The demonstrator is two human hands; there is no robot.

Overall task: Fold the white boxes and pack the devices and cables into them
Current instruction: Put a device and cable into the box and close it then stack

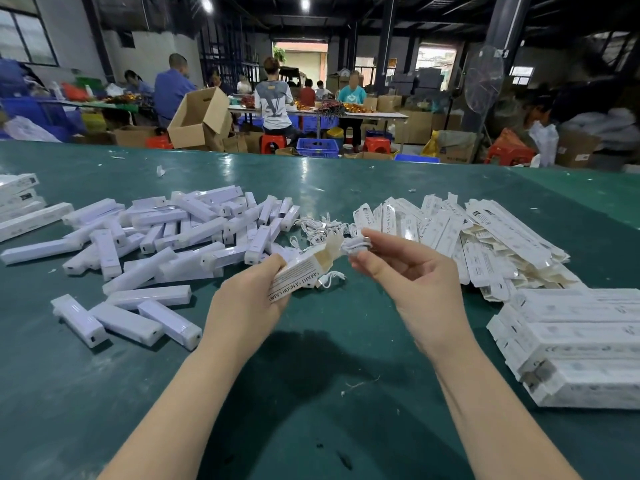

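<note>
My left hand (pixel 251 294) grips a folded white box (pixel 304 270) with printed lettering, its open end and flap pointing right. My right hand (pixel 412 271) pinches a coiled white cable (pixel 356 247) just at the box's open end. A loose cable (pixel 330 279) lies on the table under the box. Many white bar-shaped devices (pixel 166 237) lie scattered at the left. More cables (pixel 320 226) form a small heap in the middle. Flat unfolded boxes (pixel 485 237) fan out at the right.
Packed white boxes (pixel 571 344) are stacked at the near right, more of them (pixel 19 199) at the far left edge. The green table (pixel 311 393) carries paper scraps. Beyond it people sit at tables among cardboard cartons (pixel 201 116), stools and crates.
</note>
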